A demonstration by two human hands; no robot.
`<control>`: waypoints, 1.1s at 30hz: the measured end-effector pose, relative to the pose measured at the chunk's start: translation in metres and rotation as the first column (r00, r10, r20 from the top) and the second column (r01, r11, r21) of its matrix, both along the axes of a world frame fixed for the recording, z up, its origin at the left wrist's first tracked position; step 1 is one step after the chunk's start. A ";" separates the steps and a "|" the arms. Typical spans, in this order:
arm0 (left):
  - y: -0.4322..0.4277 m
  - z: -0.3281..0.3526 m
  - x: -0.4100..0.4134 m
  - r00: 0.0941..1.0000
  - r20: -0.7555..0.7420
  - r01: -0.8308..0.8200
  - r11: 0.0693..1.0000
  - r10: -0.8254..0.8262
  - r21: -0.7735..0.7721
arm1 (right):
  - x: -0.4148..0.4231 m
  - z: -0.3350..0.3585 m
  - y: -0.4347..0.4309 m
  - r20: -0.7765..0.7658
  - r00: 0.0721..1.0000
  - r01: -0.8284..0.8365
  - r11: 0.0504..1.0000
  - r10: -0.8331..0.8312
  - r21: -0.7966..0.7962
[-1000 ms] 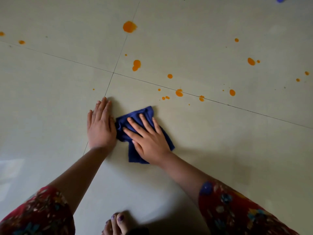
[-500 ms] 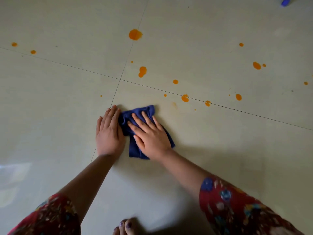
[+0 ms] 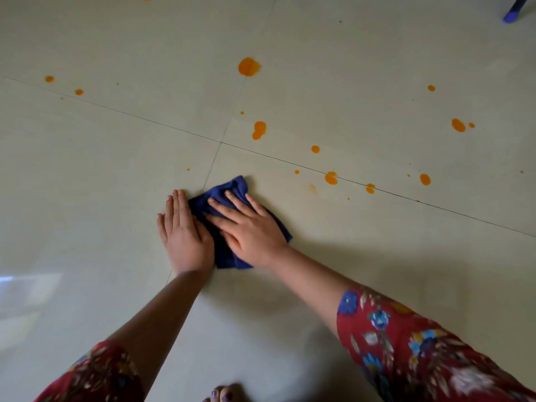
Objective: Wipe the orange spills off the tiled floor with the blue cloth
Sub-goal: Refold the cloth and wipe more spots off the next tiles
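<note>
A crumpled blue cloth (image 3: 232, 188) lies on the pale tiled floor (image 3: 377, 256), just right of a grout line. My right hand (image 3: 249, 227) presses flat on the cloth, fingers spread and pointing up-left. Flat on the tile beside it rests my left hand (image 3: 182, 230), its thumb side touching the cloth's left edge. Orange spills dot the floor beyond the cloth: a big blot (image 3: 249, 66), a double drop (image 3: 259, 130), a round drop (image 3: 331, 178) on the grout line, and several smaller ones to the right and far left. A faint orange smear (image 3: 312, 187) shows right of the cloth.
A blue-tipped object (image 3: 510, 15) pokes in at the top right corner. My toes (image 3: 222, 394) show at the bottom edge. A window reflection (image 3: 26, 288) glares on the tile at the left. Grout lines cross just above the cloth.
The small drops right of the cloth are gone, leaving a faint smear. The cloth and both hands have shifted slightly toward the spills, and my left hand has closed in against the cloth.
</note>
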State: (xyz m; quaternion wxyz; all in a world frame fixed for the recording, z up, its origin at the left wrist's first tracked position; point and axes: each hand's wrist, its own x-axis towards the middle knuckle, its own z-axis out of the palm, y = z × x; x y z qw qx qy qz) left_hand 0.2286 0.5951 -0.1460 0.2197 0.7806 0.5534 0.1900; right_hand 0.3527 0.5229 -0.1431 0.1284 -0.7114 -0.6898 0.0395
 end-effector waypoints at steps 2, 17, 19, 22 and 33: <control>0.001 0.000 -0.001 1.000 0.015 -0.007 1.000 0.007 0.003 | 0.018 -0.001 0.029 0.027 0.998 0.058 0.998 -0.058 0.003; 0.002 0.000 0.002 0.998 0.001 -0.064 0.998 0.064 -0.014 | 0.036 -0.007 0.096 0.043 0.998 0.053 0.999 -0.053 -0.001; 0.000 0.001 0.004 0.999 -0.042 -0.033 0.999 0.032 -0.018 | 0.042 -0.008 0.082 0.012 0.972 0.235 0.971 -0.236 0.049; 0.000 0.000 0.006 0.994 -0.107 0.018 1.000 -0.020 -0.023 | 0.023 -0.006 0.046 -0.005 0.945 0.326 0.943 -0.326 0.059; -0.002 0.001 0.005 0.957 -0.206 0.203 0.979 -0.204 -0.023 | 0.081 -0.004 0.149 0.132 0.981 0.155 0.985 -0.145 -0.073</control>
